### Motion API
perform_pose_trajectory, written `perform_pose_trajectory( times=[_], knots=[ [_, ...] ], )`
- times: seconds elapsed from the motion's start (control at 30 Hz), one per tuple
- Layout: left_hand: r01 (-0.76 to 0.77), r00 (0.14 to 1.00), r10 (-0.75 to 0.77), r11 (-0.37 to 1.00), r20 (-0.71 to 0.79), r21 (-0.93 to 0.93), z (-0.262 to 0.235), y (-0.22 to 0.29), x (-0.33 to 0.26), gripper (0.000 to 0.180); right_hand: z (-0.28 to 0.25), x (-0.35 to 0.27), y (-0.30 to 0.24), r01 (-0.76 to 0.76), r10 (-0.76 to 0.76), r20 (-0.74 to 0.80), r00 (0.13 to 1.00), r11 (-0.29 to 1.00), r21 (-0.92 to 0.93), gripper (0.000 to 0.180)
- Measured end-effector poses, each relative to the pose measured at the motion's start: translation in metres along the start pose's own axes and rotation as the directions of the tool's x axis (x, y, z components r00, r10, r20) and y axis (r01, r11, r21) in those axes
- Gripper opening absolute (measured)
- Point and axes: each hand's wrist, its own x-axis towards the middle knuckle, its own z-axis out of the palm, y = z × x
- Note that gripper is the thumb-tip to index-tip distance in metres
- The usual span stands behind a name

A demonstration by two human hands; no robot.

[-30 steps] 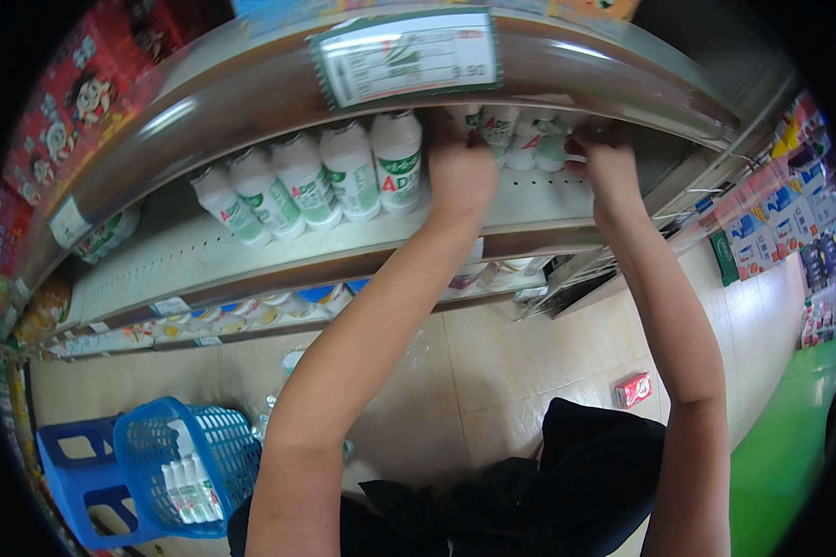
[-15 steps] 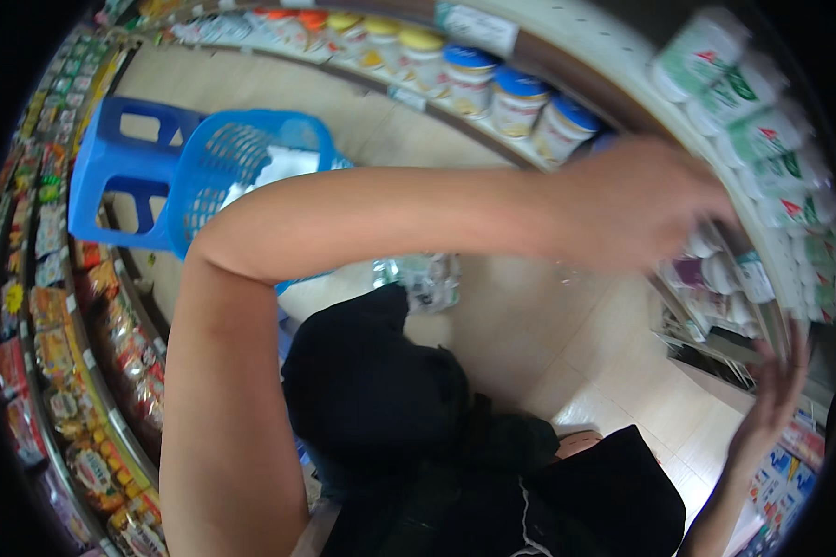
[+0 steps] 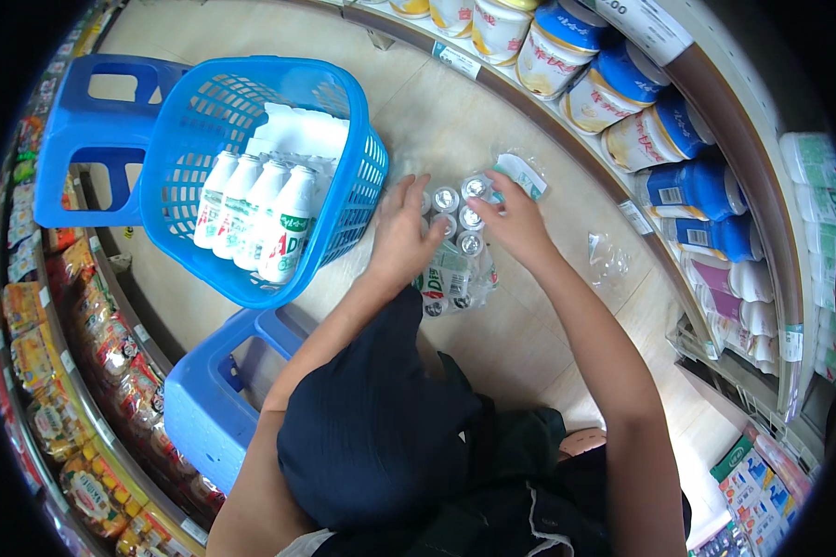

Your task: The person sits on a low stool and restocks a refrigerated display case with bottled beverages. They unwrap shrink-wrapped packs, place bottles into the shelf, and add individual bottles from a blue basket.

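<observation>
Blue basket [image 3: 344,111] of white bottles [image 3: 255,215], shelved blue-lidded tubs [image 3: 622,102]

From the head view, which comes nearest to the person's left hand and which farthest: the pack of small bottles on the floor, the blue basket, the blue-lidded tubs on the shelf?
1. Pack of small bottles: under the left hand, touching.
2. Blue basket: just to its left.
3. Blue-lidded tubs: upper right, on the shelf.

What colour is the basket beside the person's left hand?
Bright blue: the open-mesh basket holding white bottles. The head view shows it best.
</observation>
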Motion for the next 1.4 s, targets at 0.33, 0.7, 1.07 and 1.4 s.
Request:
perform_pose_trajectory(
  times=[0.33,0.7,1.07,1.4],
  knots=[
    [-0.019,0.986,-0.023,0.969,0.165,0.247,0.013,0.006,-0.017,0.082,0.029,0.027,0.002,-0.284,0.286,-0.037,0.957,0.912,-0.294,0.054],
    [-0.022,0.983,-0.024,0.967,0.18,0.253,0.017,0.001,-0.019,0.084,-0.02,0.002,0.036,-0.251,0.254,-0.016,0.967,0.964,0.084,0.048],
    [0.013,0.998,0.002,0.975,0.064,-0.221,-0.011,0.014,-0.002,0.084,-0.109,-0.052,-0.053,0.127,-0.077,-0.142,0.987,0.912,0.391,0.049],
    [0.532,0.641,0.382,0.404,0.666,-0.744,-0.054,0.158,0.052,0.054,-0.2,-0.121,-0.084,0.165,-0.195,0.11,0.975,0.958,0.235,0.045]
  ],
)
